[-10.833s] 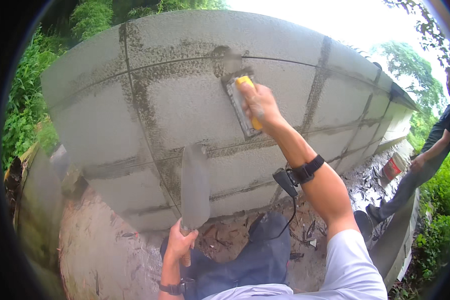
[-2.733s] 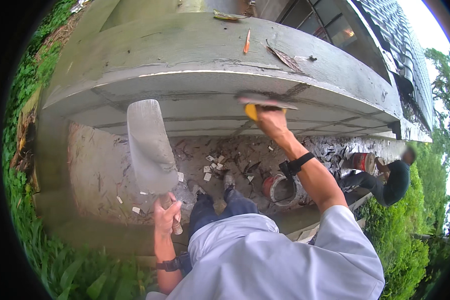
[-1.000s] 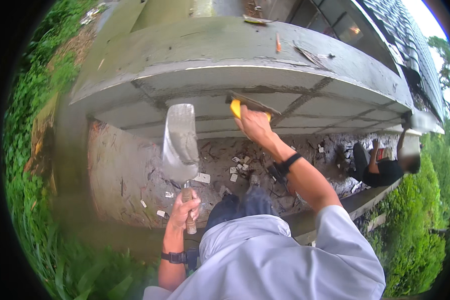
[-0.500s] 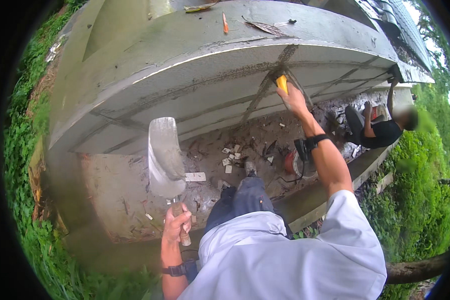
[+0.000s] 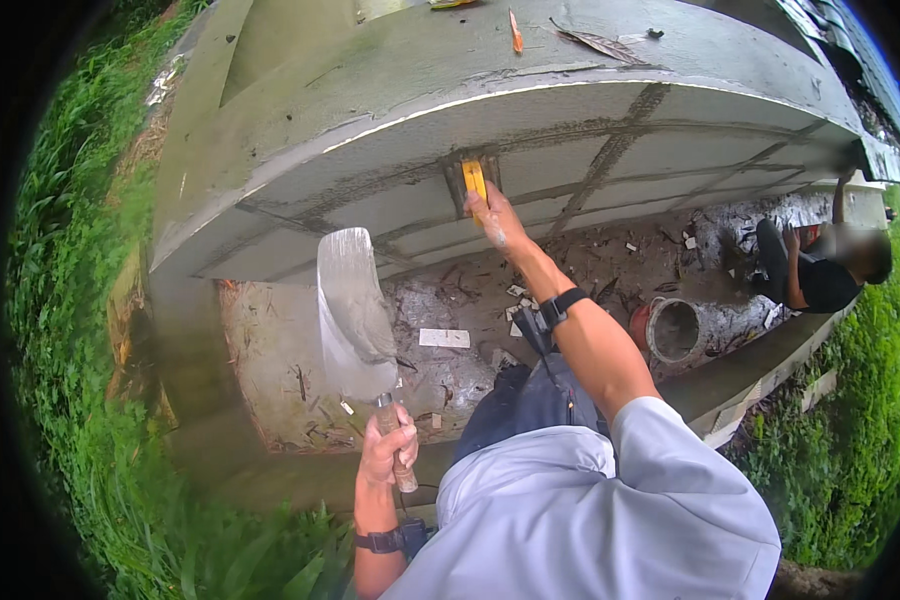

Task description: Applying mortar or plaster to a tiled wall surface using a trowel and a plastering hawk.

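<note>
My left hand (image 5: 378,450) is wrapped round the wooden handle of a trowel (image 5: 353,300), its broad metal blade pointing up and carrying grey paste. In front of me, my right hand (image 5: 502,222) grips a float (image 5: 473,178) by its yellow handle. The float's dark, flat face is against the pale tiled wall (image 5: 395,205), at a line smeared with dark grey grout. Similar dark bands cross the wall lengthwise and up and down, between large light panels.
A white tile piece (image 5: 444,338) and several fragments litter the dirty floor. To the right stands a bucket (image 5: 674,330). Farther right a co-worker (image 5: 835,265) in black crouches with one arm raised to the wall. Dead leaves (image 5: 598,45) lie on the ledge (image 5: 420,70).
My right hand has moved left along the wall with the float, away from the upright dark band. My view has shifted left; the trowel stays upright in my left hand.
</note>
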{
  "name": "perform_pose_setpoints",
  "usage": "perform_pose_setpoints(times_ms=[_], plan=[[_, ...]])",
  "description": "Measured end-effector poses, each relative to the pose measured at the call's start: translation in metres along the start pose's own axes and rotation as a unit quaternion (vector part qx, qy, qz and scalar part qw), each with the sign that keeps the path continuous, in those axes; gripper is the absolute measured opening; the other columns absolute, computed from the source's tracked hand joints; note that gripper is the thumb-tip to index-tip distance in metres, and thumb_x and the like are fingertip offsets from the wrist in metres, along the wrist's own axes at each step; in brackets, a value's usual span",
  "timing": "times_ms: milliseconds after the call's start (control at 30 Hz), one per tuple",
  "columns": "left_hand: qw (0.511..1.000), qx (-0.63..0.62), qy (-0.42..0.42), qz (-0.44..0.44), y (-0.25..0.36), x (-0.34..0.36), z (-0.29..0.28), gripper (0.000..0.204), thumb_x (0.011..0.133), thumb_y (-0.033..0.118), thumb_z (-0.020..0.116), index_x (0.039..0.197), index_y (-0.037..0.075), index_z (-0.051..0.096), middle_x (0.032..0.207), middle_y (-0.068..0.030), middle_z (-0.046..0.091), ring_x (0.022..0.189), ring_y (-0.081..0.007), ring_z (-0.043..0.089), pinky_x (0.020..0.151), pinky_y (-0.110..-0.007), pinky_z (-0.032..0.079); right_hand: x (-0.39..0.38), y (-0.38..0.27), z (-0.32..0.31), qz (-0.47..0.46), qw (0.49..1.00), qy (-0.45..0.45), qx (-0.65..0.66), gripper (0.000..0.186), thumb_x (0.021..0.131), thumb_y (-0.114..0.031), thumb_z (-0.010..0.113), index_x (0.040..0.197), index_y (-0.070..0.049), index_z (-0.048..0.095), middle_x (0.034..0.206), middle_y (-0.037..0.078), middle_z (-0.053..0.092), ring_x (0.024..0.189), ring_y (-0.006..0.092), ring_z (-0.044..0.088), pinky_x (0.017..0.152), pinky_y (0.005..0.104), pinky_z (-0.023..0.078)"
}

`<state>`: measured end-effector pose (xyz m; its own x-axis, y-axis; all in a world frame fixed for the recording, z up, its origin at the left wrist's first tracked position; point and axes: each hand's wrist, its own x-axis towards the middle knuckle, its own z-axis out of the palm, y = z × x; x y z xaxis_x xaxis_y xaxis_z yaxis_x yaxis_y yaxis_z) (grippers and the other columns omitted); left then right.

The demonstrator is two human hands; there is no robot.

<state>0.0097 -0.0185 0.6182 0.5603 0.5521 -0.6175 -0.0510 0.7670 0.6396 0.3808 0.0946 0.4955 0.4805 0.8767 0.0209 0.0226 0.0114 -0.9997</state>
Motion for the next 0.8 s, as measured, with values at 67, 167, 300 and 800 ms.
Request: perform_pose_setpoints(times_ms=[67, 167, 300, 800], plan=[[1.0, -0.008, -0.003, 0.003, -0.003, -0.002, -0.001, 0.026, 0.082, 0.007, 0.068, 0.099, 0.008, 0.049, 0.067, -0.0016, 0.049, 0.041, -0.009, 0.045, 0.035, -0.024, 0.038, -0.01, 0.027, -0.008, 0.099, 0.993, 0.037, 0.059, 0.035, 0.1, -0.041, 0.052, 0.102, -0.006, 0.054, 0.08, 0.001, 0.056, 0.072, 0.0107, 0.054, 0.066, 0.0283, 0.046], [1.0, -0.015, 0.022, 0.0, -0.008, -0.005, -0.009, 0.026, 0.081, 0.005, 0.068, 0.099, 0.008, 0.05, 0.065, -0.0028, 0.05, 0.042, -0.0114, 0.047, 0.038, -0.026, 0.039, -0.032, 0.04, -0.034, 0.211, 0.953, 0.108, 0.191, 0.038, 0.1, -0.045, 0.051, 0.102, -0.007, 0.054, 0.077, 0.001, 0.055, 0.067, 0.0115, 0.053, 0.062, 0.0282, 0.046], [0.999, -0.022, 0.031, 0.008, -0.008, -0.015, -0.024, 0.026, 0.081, 0.005, 0.067, 0.099, 0.008, 0.049, 0.067, -0.0033, 0.05, 0.042, -0.0114, 0.046, 0.037, -0.026, 0.04, -0.027, -0.004, -0.096, 0.141, 0.845, 0.216, 0.468, 0.042, 0.102, -0.049, 0.041, 0.094, -0.009, 0.053, 0.067, -0.002, 0.045, 0.055, 0.0133, 0.044, 0.067, 0.0343, 0.046], [0.999, 0.022, 0.041, 0.016, 0.011, -0.022, -0.011, 0.028, 0.081, 0.005, 0.067, 0.099, 0.006, 0.046, 0.068, -0.0041, 0.049, 0.042, -0.011, 0.045, 0.034, -0.026, 0.038, -0.002, -0.008, 0.119, 0.306, 0.825, -0.026, 0.474, 0.048, 0.095, -0.058, 0.053, 0.09, -0.01, 0.056, 0.068, 0.0, 0.05, 0.051, 0.0115, 0.047, 0.045, 0.0275, 0.042]])
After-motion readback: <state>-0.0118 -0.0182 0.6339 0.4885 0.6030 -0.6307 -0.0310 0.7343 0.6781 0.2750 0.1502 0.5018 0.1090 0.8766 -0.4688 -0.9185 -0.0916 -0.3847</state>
